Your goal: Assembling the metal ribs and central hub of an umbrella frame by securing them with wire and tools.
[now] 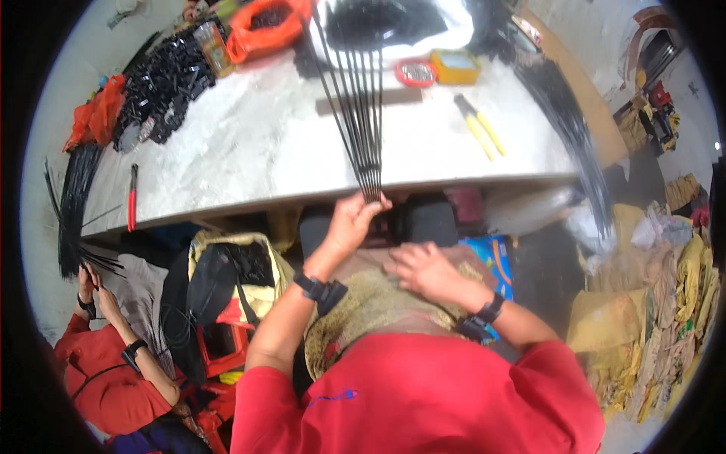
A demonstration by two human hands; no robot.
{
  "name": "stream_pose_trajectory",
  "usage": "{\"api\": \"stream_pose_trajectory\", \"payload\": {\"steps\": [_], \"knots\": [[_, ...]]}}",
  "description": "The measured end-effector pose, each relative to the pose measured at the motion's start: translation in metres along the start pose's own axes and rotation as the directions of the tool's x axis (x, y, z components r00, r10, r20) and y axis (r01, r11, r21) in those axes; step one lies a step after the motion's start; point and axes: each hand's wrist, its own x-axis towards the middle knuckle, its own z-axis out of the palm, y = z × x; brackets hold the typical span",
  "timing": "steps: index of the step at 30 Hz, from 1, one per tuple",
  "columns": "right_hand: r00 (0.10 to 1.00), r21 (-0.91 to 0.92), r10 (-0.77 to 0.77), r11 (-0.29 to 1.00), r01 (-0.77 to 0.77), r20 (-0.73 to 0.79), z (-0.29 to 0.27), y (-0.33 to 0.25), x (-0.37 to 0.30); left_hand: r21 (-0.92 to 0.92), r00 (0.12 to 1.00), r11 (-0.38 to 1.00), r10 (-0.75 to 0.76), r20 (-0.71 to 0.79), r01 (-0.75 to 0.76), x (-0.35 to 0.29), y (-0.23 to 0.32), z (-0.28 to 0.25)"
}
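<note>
My left hand (352, 221) is closed round the near end of a fan of thin black rods (361, 132). They are gathered narrowly at my fingers and spread apart toward the far side, lying over the table's front edge. A darker band crosses them a little beyond my hand. My right hand (426, 270) rests over the cloth on my lap (378, 291), fingers spread, holding nothing. Yellow-handled pliers (481, 130) lie on the table to the right of the rods. A flat dark bar (401, 96) lies crosswise beneath the rods.
The pale table (227, 144) bears a heap of black parts (162, 83), an orange bag (265, 30), a white bag (454, 26), a red round tin (416, 73), a yellow box (456, 66) and red-handled pliers (132, 200). Rod bundles (563, 117) overhang the right. A co-worker (113, 371) handles rods at left.
</note>
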Motion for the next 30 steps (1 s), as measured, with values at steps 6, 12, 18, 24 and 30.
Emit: {"api": "stream_pose_trajectory", "payload": {"steps": [6,12,18,24,30], "knots": [[0.856,0.297,0.105,0.910,-0.287,0.507,-0.029,0.014,0.018,0.075,0.999,0.997,-0.037,0.021,0.036,-0.014,-0.007,0.002],[0.820,0.875,0.571,0.380,-0.300,0.034,-0.132,0.068,0.083,0.055,0.996,0.995,-0.085,0.032,0.083,-0.009,-0.021,0.001],[0.883,0.488,0.357,0.854,-0.177,-0.305,-0.132,0.128,0.166,-0.008,0.991,0.994,-0.112,0.079,0.113,-0.012,-0.051,0.004],[0.978,0.580,0.095,0.793,-0.187,0.185,-0.166,0.130,0.167,0.009,0.981,0.989,-0.144,0.132,0.145,-0.013,-0.056,-0.004],[0.997,0.779,0.016,0.624,-0.068,0.075,-0.129,0.101,0.161,0.058,0.970,0.987,-0.157,0.188,0.148,-0.007,-0.055,-0.015]]}}
